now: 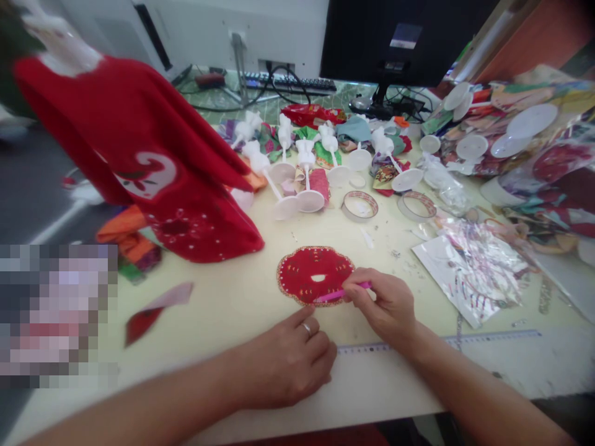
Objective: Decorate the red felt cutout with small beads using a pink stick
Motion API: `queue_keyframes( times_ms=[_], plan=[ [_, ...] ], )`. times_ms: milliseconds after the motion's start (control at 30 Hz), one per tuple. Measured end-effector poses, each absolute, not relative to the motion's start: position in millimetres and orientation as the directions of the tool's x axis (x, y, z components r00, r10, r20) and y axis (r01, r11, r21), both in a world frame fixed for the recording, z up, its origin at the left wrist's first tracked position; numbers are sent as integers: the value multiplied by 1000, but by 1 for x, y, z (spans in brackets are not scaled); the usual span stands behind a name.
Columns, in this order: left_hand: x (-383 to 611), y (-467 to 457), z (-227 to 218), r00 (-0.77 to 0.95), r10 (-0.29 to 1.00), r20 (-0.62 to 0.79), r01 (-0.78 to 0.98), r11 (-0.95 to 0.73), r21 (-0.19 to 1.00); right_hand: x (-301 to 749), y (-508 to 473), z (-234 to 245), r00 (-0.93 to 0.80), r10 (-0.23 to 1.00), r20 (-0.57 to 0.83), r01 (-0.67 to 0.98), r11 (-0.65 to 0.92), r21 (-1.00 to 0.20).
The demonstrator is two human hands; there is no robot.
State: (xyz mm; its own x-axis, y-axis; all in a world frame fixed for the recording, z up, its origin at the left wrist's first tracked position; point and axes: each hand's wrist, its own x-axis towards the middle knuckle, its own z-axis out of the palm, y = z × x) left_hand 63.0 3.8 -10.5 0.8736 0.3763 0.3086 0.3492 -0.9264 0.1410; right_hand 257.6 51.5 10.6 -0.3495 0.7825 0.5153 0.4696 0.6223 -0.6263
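Note:
A round red fabric piece with a gold trimmed edge and a small white slot in its middle lies flat on the cream table. My right hand is closed in a pinch on a thin pink stick, whose tip lies over the fabric's lower edge. My left hand rests on the table just below the fabric, fingers curled under, with a ring on one finger; nothing shows in it.
A red cloth garment stands draped at the left. Several white plastic stands with fabric scraps crowd the back, beside two tape rolls. A clear plastic bag lies right, a ruler near the front edge, a monitor behind.

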Motion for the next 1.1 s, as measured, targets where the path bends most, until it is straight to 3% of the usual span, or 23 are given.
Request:
queue_keyframes(
  times_ms=[400,1100],
  plan=[
    [64,3,-11,872,380,309,351,-925,147,258,51,8,-330,840,431,434,541,-721],
    [63,3,-11,870,384,308,355,-923,148,259,53,4,-328,837,437,466,546,-697]
  ],
)
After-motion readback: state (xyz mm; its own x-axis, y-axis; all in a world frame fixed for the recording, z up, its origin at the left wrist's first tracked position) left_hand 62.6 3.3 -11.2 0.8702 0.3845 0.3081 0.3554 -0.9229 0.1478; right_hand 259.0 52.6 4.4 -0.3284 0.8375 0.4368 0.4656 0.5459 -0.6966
